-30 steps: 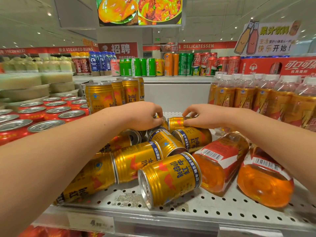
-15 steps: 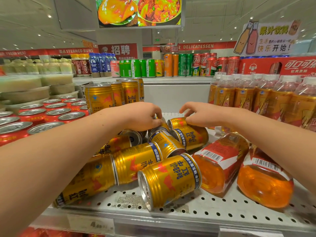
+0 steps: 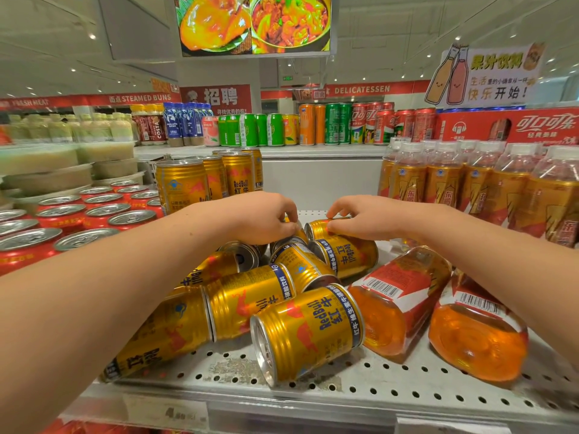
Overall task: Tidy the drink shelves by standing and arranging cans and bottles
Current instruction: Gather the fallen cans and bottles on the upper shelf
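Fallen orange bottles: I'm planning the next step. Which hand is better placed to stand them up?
Right, likely. The right hand, gripping a can, has both bottles lying by its forearm; the left hand is across the can pile, farther from them.

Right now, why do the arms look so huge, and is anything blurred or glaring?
Head view: the wide-angle lens swells the left forearm near the frame edge; glare streaks the nearest fallen can; the price tag under the shelf is blurred, unreadable.
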{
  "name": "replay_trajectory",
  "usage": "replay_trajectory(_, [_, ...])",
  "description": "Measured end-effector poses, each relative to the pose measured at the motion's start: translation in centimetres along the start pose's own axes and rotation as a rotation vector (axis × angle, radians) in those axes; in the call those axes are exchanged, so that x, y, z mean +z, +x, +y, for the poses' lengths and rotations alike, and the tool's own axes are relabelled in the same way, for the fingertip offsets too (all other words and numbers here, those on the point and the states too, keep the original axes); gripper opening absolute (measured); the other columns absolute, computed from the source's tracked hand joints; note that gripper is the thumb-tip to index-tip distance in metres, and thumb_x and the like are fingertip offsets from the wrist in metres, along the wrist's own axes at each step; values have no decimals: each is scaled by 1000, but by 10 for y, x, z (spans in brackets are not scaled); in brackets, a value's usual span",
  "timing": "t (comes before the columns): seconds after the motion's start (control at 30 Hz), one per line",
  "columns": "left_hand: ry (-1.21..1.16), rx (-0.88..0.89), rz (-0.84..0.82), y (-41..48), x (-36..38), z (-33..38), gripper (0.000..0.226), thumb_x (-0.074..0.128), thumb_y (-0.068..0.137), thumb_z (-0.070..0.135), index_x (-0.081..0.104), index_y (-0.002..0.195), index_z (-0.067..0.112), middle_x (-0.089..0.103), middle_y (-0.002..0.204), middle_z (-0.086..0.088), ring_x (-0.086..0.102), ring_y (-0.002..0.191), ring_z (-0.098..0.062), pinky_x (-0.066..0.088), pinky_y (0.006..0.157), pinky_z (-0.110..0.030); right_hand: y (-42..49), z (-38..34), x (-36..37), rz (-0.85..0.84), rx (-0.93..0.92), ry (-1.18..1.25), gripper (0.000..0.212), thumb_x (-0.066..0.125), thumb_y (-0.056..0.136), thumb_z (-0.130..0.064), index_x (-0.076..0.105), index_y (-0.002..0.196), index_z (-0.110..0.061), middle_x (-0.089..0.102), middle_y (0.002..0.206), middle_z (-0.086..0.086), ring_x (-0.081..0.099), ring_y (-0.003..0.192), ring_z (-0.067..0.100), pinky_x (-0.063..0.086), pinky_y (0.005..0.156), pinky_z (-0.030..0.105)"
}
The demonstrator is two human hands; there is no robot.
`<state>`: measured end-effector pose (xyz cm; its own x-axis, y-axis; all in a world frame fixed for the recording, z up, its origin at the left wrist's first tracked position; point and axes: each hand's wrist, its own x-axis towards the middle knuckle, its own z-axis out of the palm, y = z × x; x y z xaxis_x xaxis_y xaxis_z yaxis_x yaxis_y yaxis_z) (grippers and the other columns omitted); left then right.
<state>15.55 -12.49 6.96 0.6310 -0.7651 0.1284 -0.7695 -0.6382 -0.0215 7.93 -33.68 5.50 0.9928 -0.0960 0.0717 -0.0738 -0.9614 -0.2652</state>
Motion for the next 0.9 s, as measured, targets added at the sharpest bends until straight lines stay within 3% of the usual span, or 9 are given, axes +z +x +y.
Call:
replay_trajectory(0.4, [-20,-34,65,-33,-15,6,39,47,103,49,59,132,26,64,128,0,60,113,-20,53,94,-38,-16,-9,-6,54,-28,-38,50,47,97,-59,50,138,-30,50,147,3,52,128,25,45,101,39])
replay_trajectory(0.67, [-20,-60,115,-56,-14,9,35,48,103,46,63,128,27,65,126,2,60,111,-18,53,93,-38,-24,-11,-4,99,-39,-94,51,47,98,-57,50,140,-27,49,147,6,52,128,26,44,99,39])
replay_trajectory(0.73, [-53,-61,161,-61,-15,11,33,50,103,43,65,126,26,67,124,4,61,108,-15,54,89,-36,-30,-13,-8,119,-44,-108,49,47,99,-56,51,138,-27,50,146,6,53,124,25,43,97,37])
replay_trajectory(0.83, [-128,-69,305,-74,-17,17,26,54,102,38,70,118,26,70,111,8,63,95,-8,50,71,-21,-53,-18,-18,197,-97,-137,44,47,100,-51,53,136,-27,51,144,3,58,99,13,42,87,31])
replay_trajectory(0.9, [-213,-83,436,-90,-17,25,18,58,100,36,72,109,28,69,97,15,61,85,-1,45,64,-18,-75,-21,-24,311,-161,-151,38,48,100,-47,56,132,-28,53,140,-1,56,101,8,42,90,31])
